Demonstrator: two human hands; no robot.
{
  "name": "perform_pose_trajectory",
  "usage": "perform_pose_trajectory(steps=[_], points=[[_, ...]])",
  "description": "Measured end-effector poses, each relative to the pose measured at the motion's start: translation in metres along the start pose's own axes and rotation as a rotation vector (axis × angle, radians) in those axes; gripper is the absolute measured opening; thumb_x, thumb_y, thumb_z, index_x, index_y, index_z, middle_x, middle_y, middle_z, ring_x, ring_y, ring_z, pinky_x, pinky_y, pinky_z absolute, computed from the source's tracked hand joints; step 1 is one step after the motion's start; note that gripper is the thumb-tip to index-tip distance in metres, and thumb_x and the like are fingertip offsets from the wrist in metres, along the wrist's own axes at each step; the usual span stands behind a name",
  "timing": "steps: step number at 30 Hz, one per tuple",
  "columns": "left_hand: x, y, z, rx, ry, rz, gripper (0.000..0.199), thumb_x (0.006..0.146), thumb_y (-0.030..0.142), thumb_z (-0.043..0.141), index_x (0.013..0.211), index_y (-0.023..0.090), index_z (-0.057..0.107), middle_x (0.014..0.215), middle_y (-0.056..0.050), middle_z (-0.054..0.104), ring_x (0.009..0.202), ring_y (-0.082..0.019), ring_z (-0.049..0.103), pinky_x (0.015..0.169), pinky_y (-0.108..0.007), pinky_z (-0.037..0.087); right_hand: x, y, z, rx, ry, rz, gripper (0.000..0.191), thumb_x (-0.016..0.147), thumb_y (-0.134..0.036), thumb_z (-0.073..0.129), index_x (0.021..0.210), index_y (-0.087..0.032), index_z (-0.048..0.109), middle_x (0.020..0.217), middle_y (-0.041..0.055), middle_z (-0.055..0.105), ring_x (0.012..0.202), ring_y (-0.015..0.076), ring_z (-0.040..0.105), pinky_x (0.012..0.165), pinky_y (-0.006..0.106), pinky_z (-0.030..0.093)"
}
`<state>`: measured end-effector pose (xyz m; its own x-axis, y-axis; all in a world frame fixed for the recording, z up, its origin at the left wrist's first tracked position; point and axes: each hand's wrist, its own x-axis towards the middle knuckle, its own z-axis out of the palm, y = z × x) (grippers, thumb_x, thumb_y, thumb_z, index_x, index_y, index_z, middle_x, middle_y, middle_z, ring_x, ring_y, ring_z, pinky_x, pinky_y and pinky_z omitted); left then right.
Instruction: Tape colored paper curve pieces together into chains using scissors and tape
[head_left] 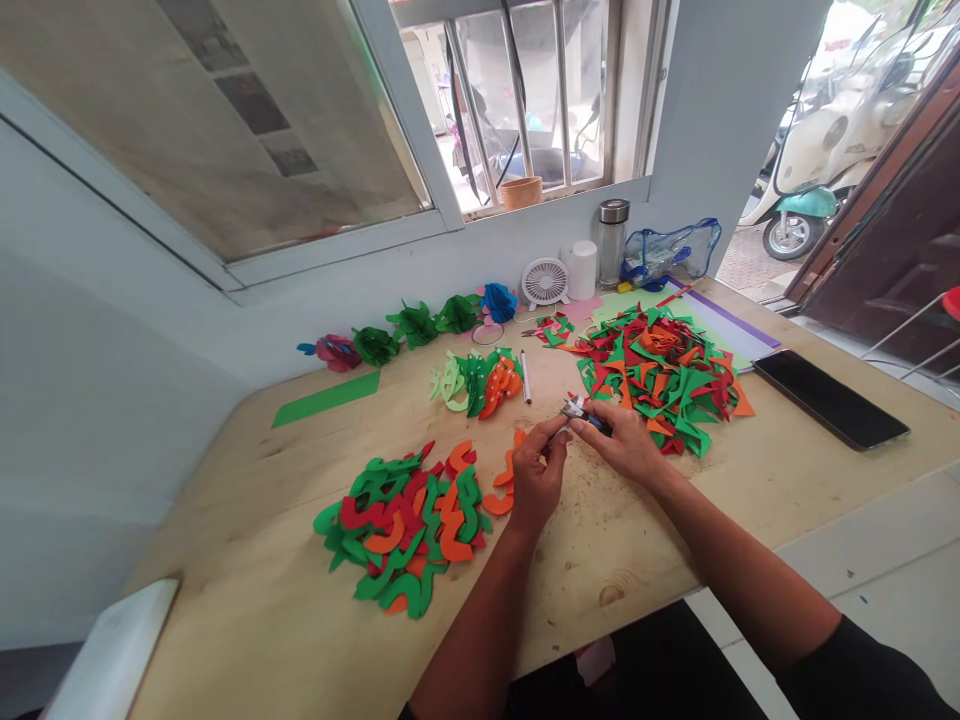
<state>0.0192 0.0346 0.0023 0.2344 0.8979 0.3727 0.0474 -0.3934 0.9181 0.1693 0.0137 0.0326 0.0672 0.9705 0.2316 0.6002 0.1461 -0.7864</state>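
Two hands are working close together over a wood surface (247, 560). The right hand (619, 440) is grasping small blue scissors (585, 413), with its fingers clenched around them. The scissors are staying up above the surface, just beside the big paper pile (652, 380). The left hand (538, 475) is reaching up to the tips of the scissors. Its fingers are bent and touching the right hand's fingers, but I cannot tell if they are holding anything.

A second paper pile (401, 530) is lying near the left hand, and both piles are showing green, red and orange bits. A pen (526, 378) is lying beside a small stack of folded paper (476, 385). Paper flowers (412, 325) are sitting in a row by the wall, and a black phone (829, 400) is lying off to the right.
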Motion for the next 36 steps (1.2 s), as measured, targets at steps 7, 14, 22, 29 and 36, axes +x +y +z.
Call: perform_pose_trajectory(steps=[7, 14, 22, 29, 36], points=[[-0.0005, 0.0027, 0.0, 0.031, -0.002, 0.002, 0.028, 0.085, 0.032, 0.053, 0.105, 0.018, 0.066, 0.086, -0.005, 0.068, 0.067, -0.011, 0.057, 0.064, -0.022, 0.046, -0.0004, 0.0028, 0.0018, -0.021, 0.033, -0.036, 0.03, 0.084, -0.045, 0.05, 0.084, -0.018, 0.063, 0.067, 0.0, 0.058, 0.061, 0.0121, 0.048, 0.056, 0.022, 0.034], [0.0006, 0.003, 0.0005, 0.025, -0.009, 0.008, 0.026, 0.085, 0.031, 0.053, 0.102, 0.018, 0.067, 0.083, -0.004, 0.066, 0.068, -0.011, 0.056, 0.063, -0.021, 0.045, -0.002, 0.0003, 0.003, -0.06, 0.06, -0.028, 0.031, 0.085, -0.045, 0.048, 0.083, -0.019, 0.063, 0.061, -0.0013, 0.055, 0.056, 0.0112, 0.046, 0.053, 0.021, 0.032], [0.0023, 0.0051, -0.0032, 0.007, 0.075, -0.063, 0.031, 0.083, 0.032, 0.056, 0.108, 0.018, 0.066, 0.078, -0.002, 0.066, 0.061, -0.009, 0.052, 0.06, -0.02, 0.043, -0.0011, 0.0011, 0.0004, -0.117, 0.094, 0.018, 0.036, 0.083, -0.051, 0.048, 0.084, -0.018, 0.062, 0.059, -0.0014, 0.054, 0.054, 0.0113, 0.046, 0.052, 0.021, 0.031], [0.0031, 0.0049, -0.0021, -0.053, 0.097, -0.059, 0.031, 0.083, 0.033, 0.056, 0.108, 0.019, 0.066, 0.086, -0.004, 0.066, 0.071, -0.011, 0.057, 0.067, -0.022, 0.047, -0.001, -0.0012, 0.0002, -0.132, 0.004, -0.018, 0.036, 0.085, -0.05, 0.046, 0.075, -0.018, 0.06, 0.06, -0.0011, 0.054, 0.054, 0.0107, 0.045, 0.053, 0.022, 0.031], [0.0021, 0.0029, -0.0015, -0.067, 0.103, -0.063, 0.03, 0.083, 0.031, 0.057, 0.108, 0.02, 0.066, 0.087, -0.004, 0.066, 0.072, -0.011, 0.058, 0.066, -0.021, 0.047, -0.0014, -0.0009, 0.0, -0.144, 0.021, -0.019, 0.037, 0.085, -0.051, 0.046, 0.075, -0.018, 0.061, 0.059, -0.0014, 0.053, 0.054, 0.0106, 0.044, 0.051, 0.021, 0.03]])
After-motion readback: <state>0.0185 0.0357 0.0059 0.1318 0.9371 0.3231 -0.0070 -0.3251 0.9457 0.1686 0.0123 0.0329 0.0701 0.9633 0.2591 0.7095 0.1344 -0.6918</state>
